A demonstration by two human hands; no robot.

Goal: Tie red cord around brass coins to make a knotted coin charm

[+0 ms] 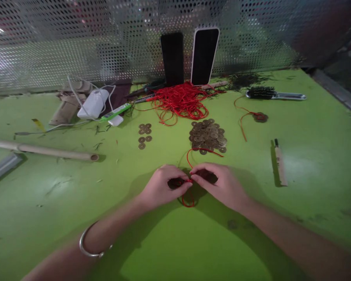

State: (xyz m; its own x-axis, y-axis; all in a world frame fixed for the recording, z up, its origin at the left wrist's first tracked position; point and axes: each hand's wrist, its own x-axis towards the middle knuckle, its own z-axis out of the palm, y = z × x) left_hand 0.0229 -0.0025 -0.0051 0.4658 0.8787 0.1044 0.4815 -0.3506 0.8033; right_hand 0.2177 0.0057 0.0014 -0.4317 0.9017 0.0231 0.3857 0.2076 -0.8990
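Note:
Near the middle of the green table, my left hand (166, 185) pinches a red cord (188, 205) between thumb and fingertips. A loop of that cord hangs below the fingers, and its loose end curves away toward the coins. Close by on the right, my right hand (219, 181) has thumb and forefinger together on the same cord; the exact grip point is small and partly hidden. Just beyond the hands lies a heap of brass coins with holes (207, 134). Several more holed coins (144, 128) sit in a small group to the left.
A tangle of red cord (181, 101) lies before two upright phones (205, 56). To the right are a hairbrush (276, 95), a corded coin cluster (260, 116) and a wooden-handled tool (280, 164). Leftward are a bamboo tube (58, 151) and a white power adapter (93, 103).

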